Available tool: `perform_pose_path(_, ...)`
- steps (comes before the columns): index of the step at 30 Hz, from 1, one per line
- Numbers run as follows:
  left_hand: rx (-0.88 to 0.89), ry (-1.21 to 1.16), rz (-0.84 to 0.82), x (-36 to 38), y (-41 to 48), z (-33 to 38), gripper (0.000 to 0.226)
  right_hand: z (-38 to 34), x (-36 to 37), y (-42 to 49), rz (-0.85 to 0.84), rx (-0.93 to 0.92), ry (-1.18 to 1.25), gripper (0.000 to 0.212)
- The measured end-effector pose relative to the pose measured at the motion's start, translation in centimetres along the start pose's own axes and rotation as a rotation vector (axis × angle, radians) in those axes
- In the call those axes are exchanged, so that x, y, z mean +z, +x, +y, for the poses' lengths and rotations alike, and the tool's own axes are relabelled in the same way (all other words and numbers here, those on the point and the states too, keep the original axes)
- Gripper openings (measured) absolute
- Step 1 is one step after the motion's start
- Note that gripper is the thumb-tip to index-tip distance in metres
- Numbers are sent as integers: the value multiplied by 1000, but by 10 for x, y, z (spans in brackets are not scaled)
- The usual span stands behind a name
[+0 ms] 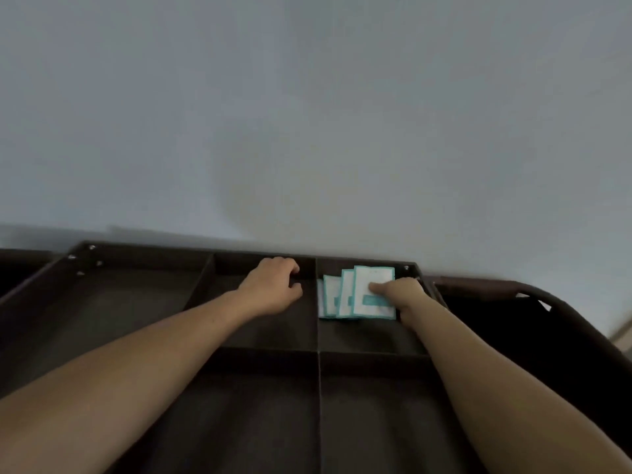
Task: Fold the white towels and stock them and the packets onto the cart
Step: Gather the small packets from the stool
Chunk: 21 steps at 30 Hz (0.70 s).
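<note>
Several white packets with teal borders [345,295] lie fanned in the far right compartment of the dark brown cart top [260,388]. My right hand [400,292] lies on the rightmost packet, its thumb across the packet's face. My left hand [273,285] hovers in the far middle compartment, fingers curled, right beside the divider [316,330] that separates it from the packets; it holds nothing that I can see. No towels are in view.
The cart top is split by dividers into several shallow compartments [119,302]. A plain grey wall [307,114] rises directly behind the cart. A dark bag with a rounded brown frame [513,319] hangs at the cart's right end.
</note>
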<state>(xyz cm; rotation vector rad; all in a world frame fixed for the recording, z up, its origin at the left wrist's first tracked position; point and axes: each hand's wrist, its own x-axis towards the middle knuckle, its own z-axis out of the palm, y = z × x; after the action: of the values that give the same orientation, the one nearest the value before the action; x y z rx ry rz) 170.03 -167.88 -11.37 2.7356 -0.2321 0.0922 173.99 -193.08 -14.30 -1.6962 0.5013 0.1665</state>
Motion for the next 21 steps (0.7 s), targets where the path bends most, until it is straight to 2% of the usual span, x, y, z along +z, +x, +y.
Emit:
perform_pose_path(3,-51,93,-14,5,11,-2,46,1,2,29,-27,17,-68,32)
perform_pose_path(10,-156,117,-11,16,13,-1,47,6,10,44,-25,-24,-307,48)
perform_pose_path(13,-179,112,7,17,10,0,47,4,18,38,-8,-61,-513,49)
perform_pose_path(16,-186,107,19,17,5,2,46,6,17,33,72,-96,-705,61)
perform_pose_path(21,-198,114,18,12,-1,-1,46,6,14,34,59,-77,-725,68)
